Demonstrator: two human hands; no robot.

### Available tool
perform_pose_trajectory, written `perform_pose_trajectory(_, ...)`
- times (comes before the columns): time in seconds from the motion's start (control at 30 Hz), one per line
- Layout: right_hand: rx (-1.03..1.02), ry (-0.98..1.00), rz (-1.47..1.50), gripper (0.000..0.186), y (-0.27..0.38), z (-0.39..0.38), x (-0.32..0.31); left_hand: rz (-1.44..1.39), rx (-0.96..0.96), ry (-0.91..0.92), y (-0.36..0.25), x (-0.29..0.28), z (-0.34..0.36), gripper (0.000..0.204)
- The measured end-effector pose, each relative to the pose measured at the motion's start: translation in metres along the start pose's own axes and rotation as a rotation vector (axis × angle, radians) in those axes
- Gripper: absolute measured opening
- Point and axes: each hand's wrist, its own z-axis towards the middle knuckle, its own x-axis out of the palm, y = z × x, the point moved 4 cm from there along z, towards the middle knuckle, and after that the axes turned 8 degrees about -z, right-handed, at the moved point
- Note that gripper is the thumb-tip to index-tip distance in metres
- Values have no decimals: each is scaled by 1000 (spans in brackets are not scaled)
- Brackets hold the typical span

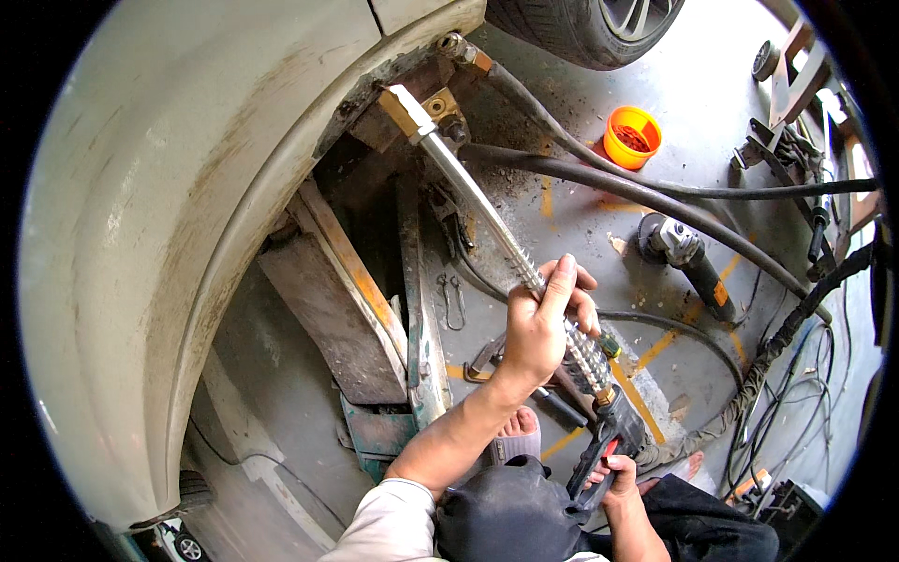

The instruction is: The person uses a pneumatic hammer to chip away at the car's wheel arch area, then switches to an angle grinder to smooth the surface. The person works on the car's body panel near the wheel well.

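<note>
My left hand [536,339] is closed around the spring-wrapped shaft of a long welding-gun-like tool [478,197]. The tool has a steel rod, a brass-coloured block at its far end and a black handle with a red trigger. My right hand [613,476] grips that handle, its fingers by the trigger. The rod slants up and left, and its brass end lies by the lower edge of a pale, dirty car body [225,122]. Whether the tip touches the metal, I cannot tell. A brass-coloured cable clamp [438,106] sits just beside the tip.
Thick black cables [609,180] cross the floor to the right. Beyond them stands an orange tub [633,137] with reddish bits; an angle grinder [688,258] lies nearer. Rusty metal supports [346,309] stand under the car. A wheel [590,28] is at the top.
</note>
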Motion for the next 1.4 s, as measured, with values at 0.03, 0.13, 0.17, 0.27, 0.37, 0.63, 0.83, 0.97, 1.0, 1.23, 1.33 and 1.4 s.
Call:
perform_pose_trajectory(0.03,0,-4,-10,16,1,1,2,-9,-1,-4,0,0,0,35)
perform_pose_trajectory(0.13,4,-19,-36,16,3,0,5,-19,2,-8,-1,-1,0,35)
perform_pose_trajectory(0.17,7,-25,-40,16,3,0,4,-10,6,-1,-2,-1,0,35)
perform_pose_trajectory(0.27,0,-17,-31,16,2,0,1,-6,8,15,-2,0,1,34)
perform_pose_trajectory(0.37,1,-65,-32,16,2,-1,1,-18,0,11,-3,-1,0,34)
perform_pose_trajectory(0.63,-4,-105,-44,17,2,-4,2,-14,2,20,-6,2,-1,34)
perform_pose_trajectory(0.83,-16,-122,-16,17,0,-15,5,-46,-10,24,-8,7,-3,34)
perform_pose_trajectory(0.97,-16,-85,-23,17,0,-16,4,-25,-10,23,-11,11,-6,34)
perform_pose_trajectory(1.0,-20,-86,-51,16,-1,-17,4,-28,-8,28,-9,9,-7,34)
perform_pose_trajectory(1.23,0,-68,-22,16,-1,-15,5,-42,-1,36,-10,7,-5,34)
perform_pose_trajectory(1.33,2,-77,-36,16,0,-15,6,-46,-8,37,-11,8,-5,33)
perform_pose_trajectory(1.4,13,-70,-36,17,-1,-16,6,-44,-9,38,-12,9,-5,33)
